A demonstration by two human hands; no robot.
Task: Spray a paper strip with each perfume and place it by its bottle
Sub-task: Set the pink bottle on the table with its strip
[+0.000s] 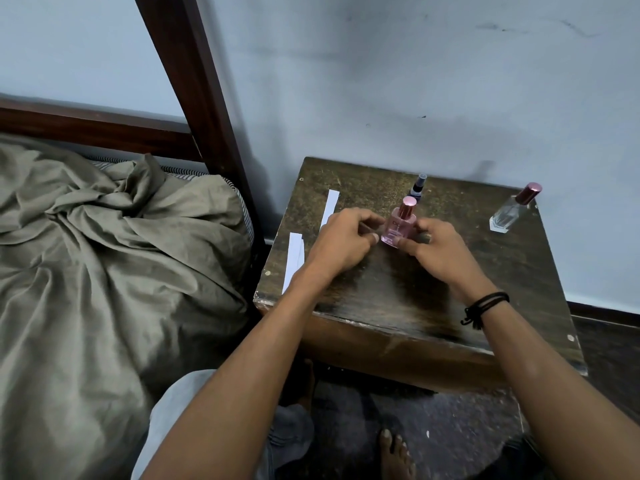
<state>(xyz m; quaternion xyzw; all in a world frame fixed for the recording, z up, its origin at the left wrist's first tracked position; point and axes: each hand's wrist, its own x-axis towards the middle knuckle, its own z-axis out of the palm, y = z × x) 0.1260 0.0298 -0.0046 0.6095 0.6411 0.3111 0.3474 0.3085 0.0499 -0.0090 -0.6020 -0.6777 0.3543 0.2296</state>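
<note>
Pale blue wall behind a worn dark table [398, 299] at centre right; a bed [104, 254] with an olive sheet fills the left.

Head view: a capped pink bottle [398, 224] stands mid-table. The right hand [431, 244] grips its base between thumb and fingers. The left hand [346, 239] curls just beside it; whether it holds anything cannot be told. A dark bottle [417, 187] stands just behind, a clear bottle [512, 211] at right. White strips [295, 259] lie at the table's left edge.

Risk: lifting carelessly could topple the dark bottle, and a brushing forearm could push a strip off.
</note>
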